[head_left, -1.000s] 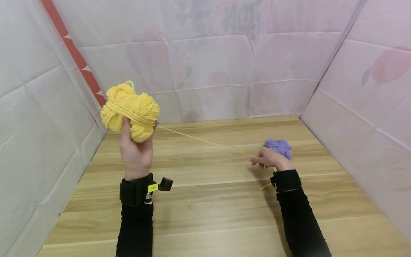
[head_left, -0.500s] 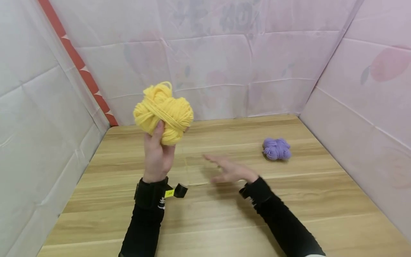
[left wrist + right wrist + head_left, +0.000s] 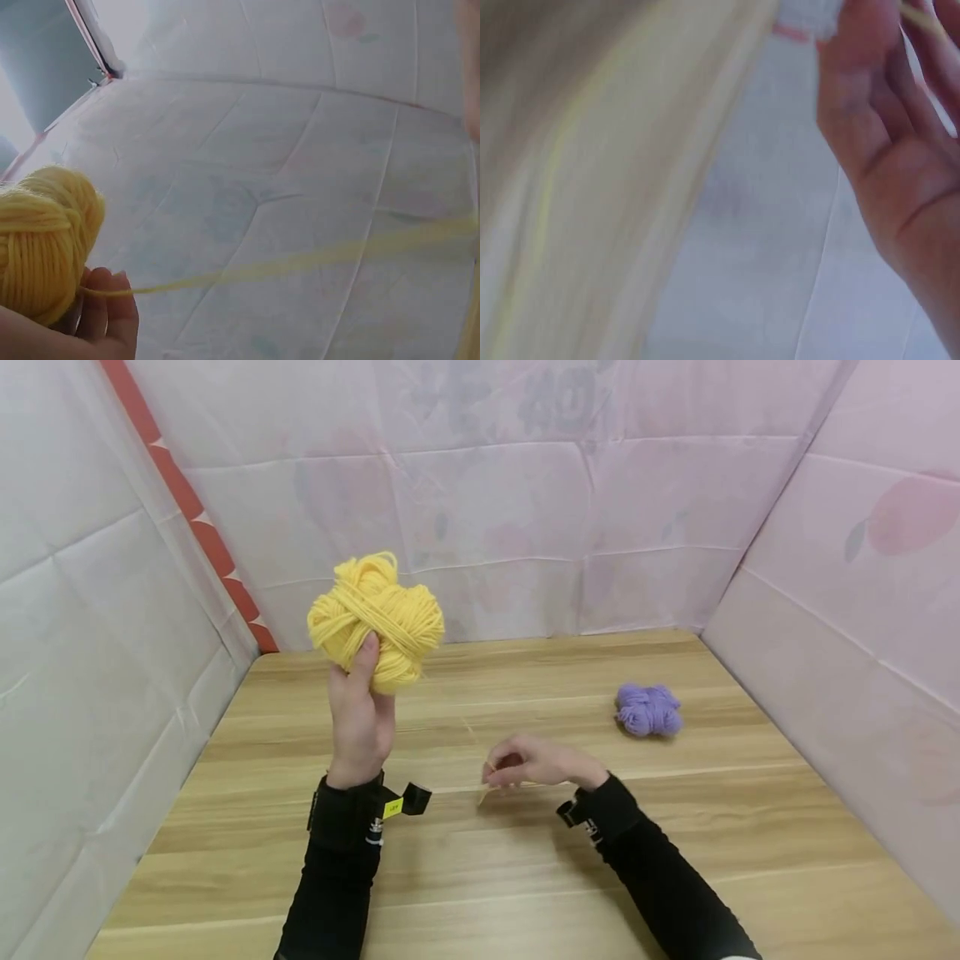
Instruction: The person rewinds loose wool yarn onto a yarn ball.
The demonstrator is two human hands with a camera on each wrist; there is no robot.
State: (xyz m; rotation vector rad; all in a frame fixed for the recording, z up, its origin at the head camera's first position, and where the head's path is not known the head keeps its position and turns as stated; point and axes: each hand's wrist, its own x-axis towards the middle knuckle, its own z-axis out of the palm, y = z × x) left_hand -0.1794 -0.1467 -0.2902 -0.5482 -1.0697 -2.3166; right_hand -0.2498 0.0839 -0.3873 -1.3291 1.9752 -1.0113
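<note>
My left hand (image 3: 356, 727) holds up a yellow ball of yarn (image 3: 382, 614), thumb across its front. In the left wrist view a yellow strand (image 3: 172, 285) leaves the ball by the fingertips and runs off to the right, blurred. My right hand (image 3: 538, 762) is low over the table, right of the ball, fingers curled toward the thumb around the thin strand. In the right wrist view a piece of the strand (image 3: 922, 19) shows at those fingers. The fingertips themselves are partly out of frame. The strand between the hands is faint in the head view.
A small purple ball of yarn (image 3: 648, 710) lies on the wooden table (image 3: 480, 877) at the back right. Pale printed sheets (image 3: 487, 510) stand as walls at the back and both sides. A black wrist camera (image 3: 416, 797) juts from the left wrist.
My left hand has moved right with the yellow yarn ball. The right hand has left the spot by the purple ball, come left with fingers spread, then curled them at the strand.
</note>
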